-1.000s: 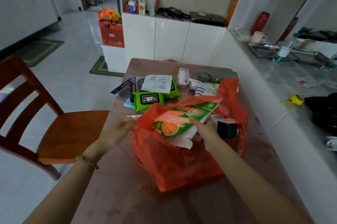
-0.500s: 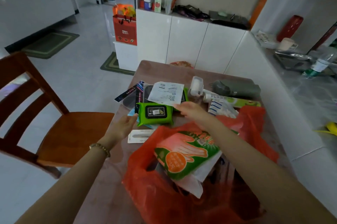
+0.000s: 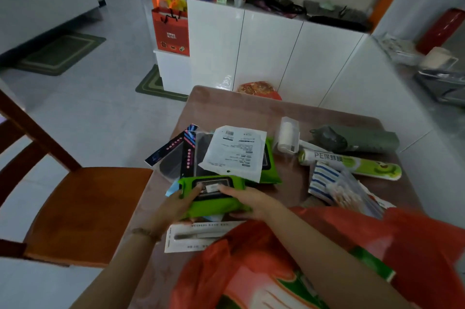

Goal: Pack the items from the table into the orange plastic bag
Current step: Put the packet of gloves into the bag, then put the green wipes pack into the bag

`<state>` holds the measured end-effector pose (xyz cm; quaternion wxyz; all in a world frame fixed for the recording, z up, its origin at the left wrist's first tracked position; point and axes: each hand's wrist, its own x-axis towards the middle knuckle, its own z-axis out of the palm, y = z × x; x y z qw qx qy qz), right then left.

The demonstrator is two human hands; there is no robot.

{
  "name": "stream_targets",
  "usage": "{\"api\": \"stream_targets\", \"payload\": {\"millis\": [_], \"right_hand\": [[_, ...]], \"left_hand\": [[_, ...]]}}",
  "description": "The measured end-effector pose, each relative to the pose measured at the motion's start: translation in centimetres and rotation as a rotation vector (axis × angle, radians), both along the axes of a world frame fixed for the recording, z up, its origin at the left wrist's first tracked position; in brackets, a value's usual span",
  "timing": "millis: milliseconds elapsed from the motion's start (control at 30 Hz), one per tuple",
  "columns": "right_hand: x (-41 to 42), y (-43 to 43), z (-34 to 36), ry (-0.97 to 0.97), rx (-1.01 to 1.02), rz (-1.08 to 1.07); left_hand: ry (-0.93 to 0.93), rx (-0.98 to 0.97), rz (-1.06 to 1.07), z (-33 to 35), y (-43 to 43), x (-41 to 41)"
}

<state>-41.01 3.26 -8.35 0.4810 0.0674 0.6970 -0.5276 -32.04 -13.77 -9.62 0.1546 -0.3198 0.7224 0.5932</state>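
The orange plastic bag [image 3: 415,238] lies open at the table's near right, with a green and orange glove packet [image 3: 266,288] inside it. Just beyond it, both hands grip a green wet-wipes pack [image 3: 214,201] with a black lid: my left hand [image 3: 180,204] holds its left end, my right hand [image 3: 247,199] its right side. A second green wipes pack [image 3: 270,170] lies behind, under a white flat packet [image 3: 236,151]. A white carded tool packet [image 3: 196,235] lies under my left wrist.
On the brown table [image 3: 226,104] also lie a dark striped box [image 3: 188,150], a lint roller [image 3: 286,137], a green cling-film roll [image 3: 352,164], a grey folded umbrella [image 3: 357,141] and a striped pouch [image 3: 324,180]. A wooden chair [image 3: 83,210] stands left; white cabinets [image 3: 271,51] behind.
My right hand let go of the glove packet in the bag and reached forward. Both hands have now closed on the near green wipes pack. The camera has moved closer to the table.
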Motion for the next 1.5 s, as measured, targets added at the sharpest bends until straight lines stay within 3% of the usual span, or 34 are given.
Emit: {"api": "stream_targets", "payload": {"millis": [133,267,367,433,500,633,800,967,1167,1267,1400,1500], "right_hand": [[-0.1,0.6,3.3,0.118,-0.194,0.092],[-4.2,1.2,6.3,0.282,-0.273,-0.124],[-8.8,3.1,4.1,0.362,-0.099,-0.443],[-10.7,4.7,0.9,0.365,0.137,-0.491],[-11.2,5.5,-1.5,0.243,0.238,-0.439],[-12.2,5.0,-2.8,0.171,0.267,-0.365],[-12.6,3.3,-3.2,0.048,0.051,-0.352],[-11.6,3.5,-3.8,0.144,0.108,-0.317],[-9.3,7.2,2.2,0.384,0.198,-0.335],[-6.0,8.8,7.3,0.366,0.032,-0.480],[0.3,8.6,13.2,0.190,-0.528,-0.575],[4.5,7.0,15.6,0.131,-0.780,-0.566]], "left_hand": [[0.222,0.206,-0.008,3.7,-1.4,1.0],[0.429,0.390,0.148,5.8,-0.9,-3.5],[0.446,0.485,0.274,4.0,0.1,-8.1],[0.451,0.541,0.308,2.2,1.1,-10.0],[0.419,0.566,0.337,0.0,2.0,-10.9],[0.310,0.579,0.431,-3.7,2.8,-10.9],[0.314,0.586,0.472,-4.6,2.4,-11.1],[0.342,0.670,0.461,-4.2,2.0,-10.6],[0.406,0.662,0.434,-0.4,2.3,-8.6],[0.484,0.676,0.387,3.1,3.1,-7.1],[0.611,0.679,0.307,8.9,5.7,-4.4],[0.690,0.689,0.224,12.6,8.5,-1.7]]}}
